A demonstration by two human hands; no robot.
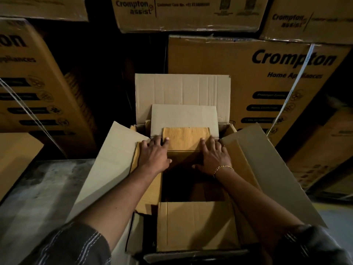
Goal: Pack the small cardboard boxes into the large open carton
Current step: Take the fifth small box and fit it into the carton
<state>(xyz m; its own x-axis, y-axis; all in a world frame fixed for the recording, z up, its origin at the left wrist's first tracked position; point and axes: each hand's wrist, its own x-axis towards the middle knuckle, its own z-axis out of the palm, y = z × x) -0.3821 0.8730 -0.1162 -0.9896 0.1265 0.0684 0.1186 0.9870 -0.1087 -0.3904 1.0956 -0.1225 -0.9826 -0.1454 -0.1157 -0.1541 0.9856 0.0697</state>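
The large open carton (182, 88) stands in front of me with its flaps spread out to the back, left and right. Inside at the far end sits a small brown cardboard box (185, 137) with a pale flat cardboard sheet (183, 115) standing behind it. My left hand (155, 154) grips the small box's left edge, fingers over the top and thumb on its near face. My right hand (213, 155), with a gold bracelet on the wrist, holds the box's right edge the same way. The carton's near interior is dark, and its contents cannot be made out.
Big printed Crompton cartons (267, 77) are stacked close behind and on both sides. The near flap (194, 224) of the open carton folds inward toward me. A grey worn floor (44, 188) lies at the left, with another brown box corner (15, 159) on it.
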